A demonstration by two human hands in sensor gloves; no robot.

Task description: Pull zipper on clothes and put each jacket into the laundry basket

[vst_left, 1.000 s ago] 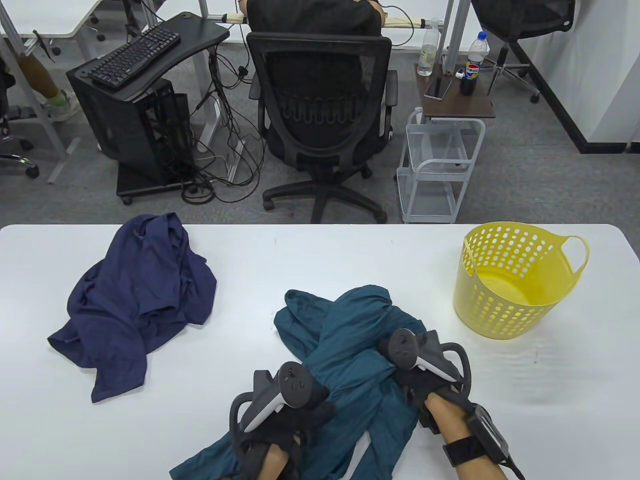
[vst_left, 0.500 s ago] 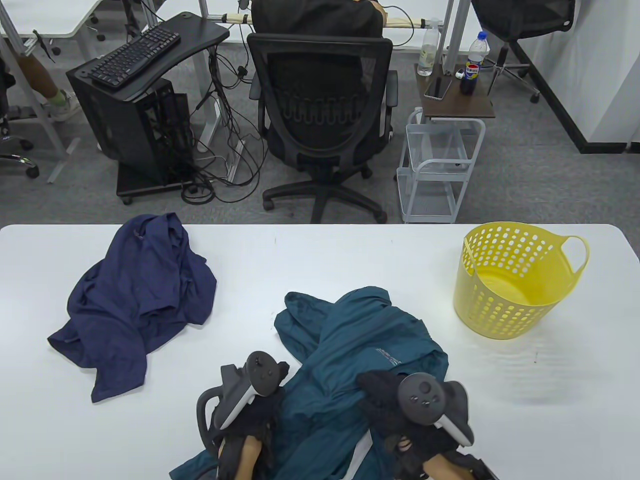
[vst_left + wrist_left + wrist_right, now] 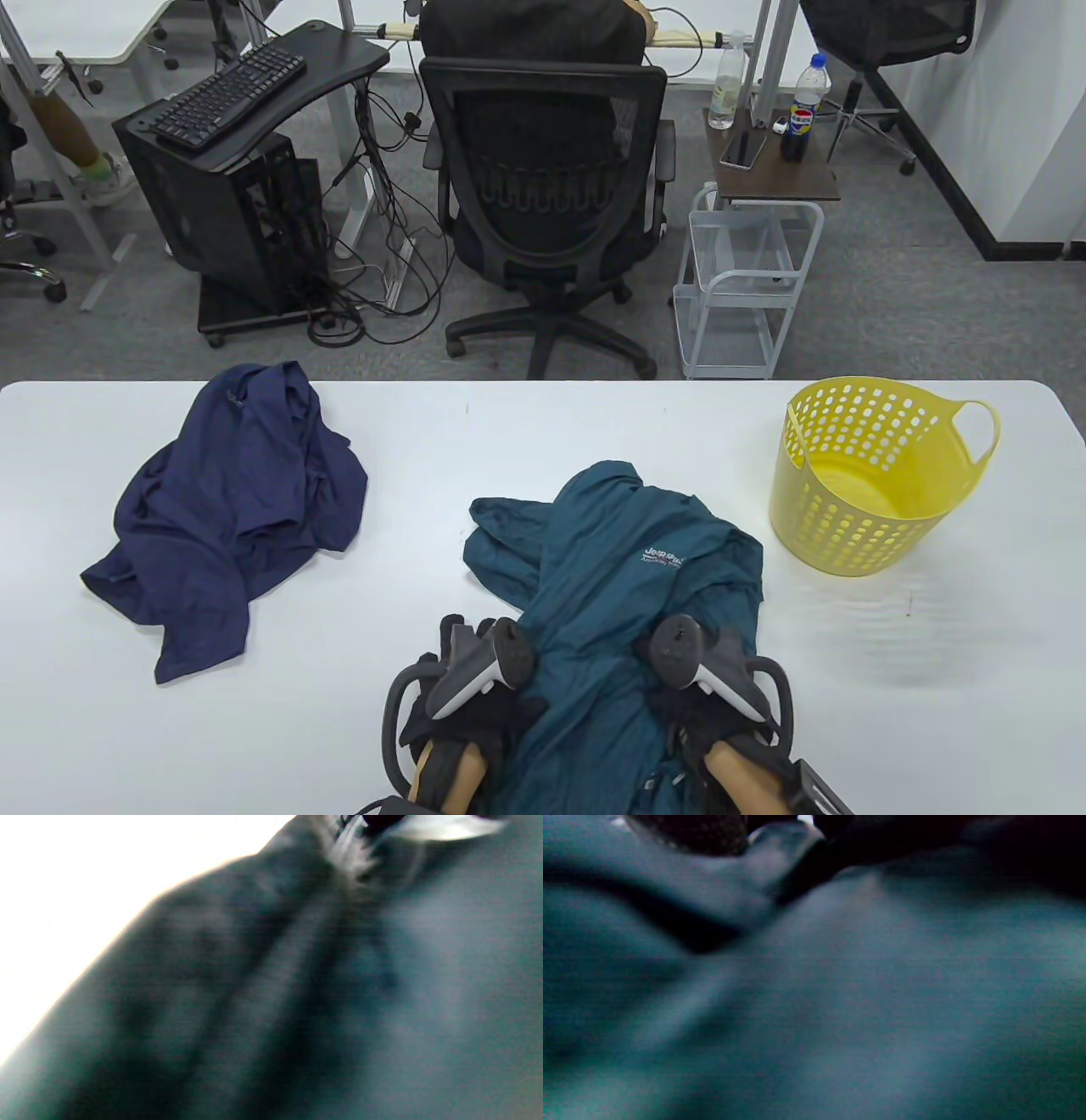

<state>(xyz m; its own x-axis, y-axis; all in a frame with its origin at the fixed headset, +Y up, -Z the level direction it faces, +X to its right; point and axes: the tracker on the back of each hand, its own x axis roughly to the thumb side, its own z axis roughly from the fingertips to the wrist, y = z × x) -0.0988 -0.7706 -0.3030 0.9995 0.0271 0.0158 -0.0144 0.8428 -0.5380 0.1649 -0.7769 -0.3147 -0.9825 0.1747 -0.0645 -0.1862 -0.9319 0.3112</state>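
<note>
The fingers of both hands were hidden under the trackers and the cloth, so whether they gripped the fabric or lay flat on it could not be told; the wrist views showed only blurred teal cloth close up, with what was probably a dark fingertip at the top edge of each. The left hand [image 3: 462, 713] lay at the near left edge of the teal jacket [image 3: 624, 577], and the right hand [image 3: 708, 705] lay on its near right part, the cloth running between the two. Beyond the fingers the jacket spread away from the person, front side up, with a small white logo [image 3: 662, 559] on the chest just past the right hand. Further out to the right of the right hand stood the yellow laundry basket [image 3: 857, 518], upright and apart from the jacket. Well off to the left of the left hand lay the navy jacket [image 3: 237, 501], crumpled on the white table [image 3: 509, 424].
</note>
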